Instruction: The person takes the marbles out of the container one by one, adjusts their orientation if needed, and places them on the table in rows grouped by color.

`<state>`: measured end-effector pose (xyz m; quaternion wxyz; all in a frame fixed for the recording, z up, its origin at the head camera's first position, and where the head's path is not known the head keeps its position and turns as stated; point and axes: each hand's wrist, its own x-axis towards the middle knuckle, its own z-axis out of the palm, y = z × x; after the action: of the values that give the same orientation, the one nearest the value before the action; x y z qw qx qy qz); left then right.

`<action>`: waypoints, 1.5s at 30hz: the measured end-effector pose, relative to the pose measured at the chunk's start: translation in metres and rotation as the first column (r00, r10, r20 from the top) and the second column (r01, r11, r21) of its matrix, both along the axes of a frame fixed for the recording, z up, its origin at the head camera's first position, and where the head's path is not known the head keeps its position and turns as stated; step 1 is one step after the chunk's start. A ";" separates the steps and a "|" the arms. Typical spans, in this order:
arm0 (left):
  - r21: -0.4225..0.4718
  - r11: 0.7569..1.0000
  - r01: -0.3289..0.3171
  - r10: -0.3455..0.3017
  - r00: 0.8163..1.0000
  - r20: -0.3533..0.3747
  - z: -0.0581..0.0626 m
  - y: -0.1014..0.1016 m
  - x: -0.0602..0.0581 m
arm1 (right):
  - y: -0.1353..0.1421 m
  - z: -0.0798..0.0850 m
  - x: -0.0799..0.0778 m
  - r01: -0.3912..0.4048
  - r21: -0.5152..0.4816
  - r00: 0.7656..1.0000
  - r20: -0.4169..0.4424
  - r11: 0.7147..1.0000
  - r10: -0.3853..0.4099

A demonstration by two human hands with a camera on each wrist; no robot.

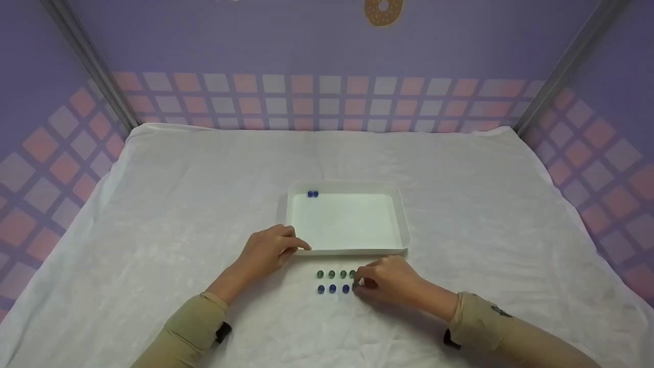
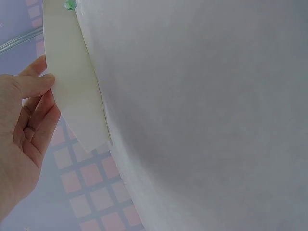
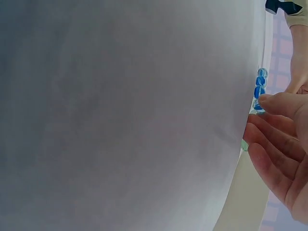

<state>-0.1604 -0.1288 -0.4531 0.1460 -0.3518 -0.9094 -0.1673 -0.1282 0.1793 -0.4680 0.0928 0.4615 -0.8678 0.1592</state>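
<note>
My left hand (image 1: 271, 248) grips the front left corner of a white rectangular tray (image 1: 357, 251); its thumb (image 2: 41, 85) lies against the outer wall in the left wrist view. Two blue marbles (image 1: 312, 194) sit side by side in the tray's back left corner. On the cloth before the tray, several green marbles (image 1: 331, 274) form a row, with three blue marbles (image 1: 332, 289) in a row nearer me. At the right end of these rows my right hand (image 1: 391, 280) pinches a glass marble (image 3: 258, 104) between thumb and fingers, partly hidden by them.
A white cloth (image 1: 204, 194) with wrinkles covers the table. Purple walls with pink and white checks (image 1: 301, 105) stand at the back and both sides, joined by grey corner posts (image 1: 97, 61).
</note>
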 end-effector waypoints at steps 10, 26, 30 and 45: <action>-0.020 1.000 -0.012 0.012 1.000 0.023 0.000 0.000 -0.001 | 0.002 -0.003 0.000 -0.019 0.000 1.000 -0.018 1.000 0.019; 0.001 1.000 -0.002 0.002 1.000 0.010 -0.001 0.001 0.000 | 0.002 -0.001 0.001 0.008 0.039 0.999 0.053 0.999 -0.010; -0.006 1.000 -0.013 0.013 1.000 0.024 0.000 0.000 0.001 | 0.001 0.000 0.001 0.022 0.056 0.998 0.055 0.998 -0.026; -0.011 1.000 -0.013 0.014 0.999 0.032 0.001 0.000 0.001 | 0.001 0.001 0.002 0.024 0.056 0.998 0.056 0.998 -0.028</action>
<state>-0.1593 -0.1284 -0.4524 0.1304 -0.3436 -0.9149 -0.1672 -0.1265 0.1799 -0.4668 0.0572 0.4479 -0.8801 0.1469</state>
